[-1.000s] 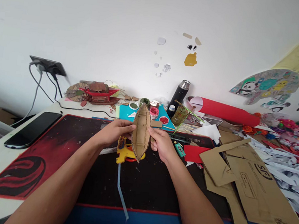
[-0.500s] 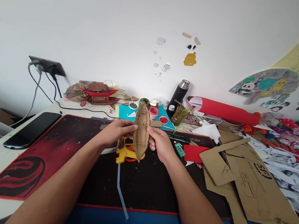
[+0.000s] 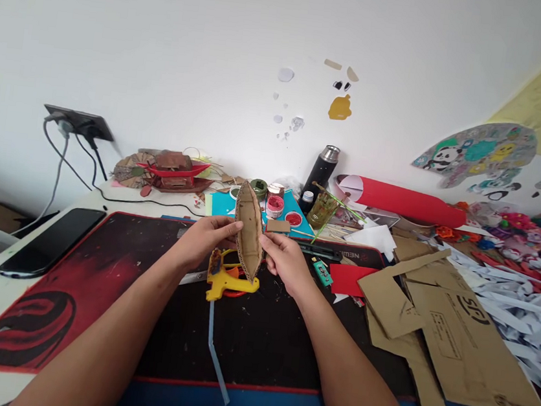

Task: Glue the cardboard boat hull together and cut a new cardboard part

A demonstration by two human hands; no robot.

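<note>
Cluttered desk mat [image 3: 96,274] below white wall [image 3: 172,35]; both hands pinching cardboard boat [image 3: 249,230].

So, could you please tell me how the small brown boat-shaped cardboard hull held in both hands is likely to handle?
The small brown boat-shaped cardboard hull is probably light: the left hand and right hand hold it up by fingertips alone. Its thin corrugated walls likely crush under a hard squeeze. Set down, the narrow pointed shape may tip sideways.

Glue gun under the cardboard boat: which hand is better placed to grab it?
Probably left. The left hand pinches the cardboard boat right above the yellow glue gun, whose body lies on its side of the hull; the right hand is farther off.
</note>
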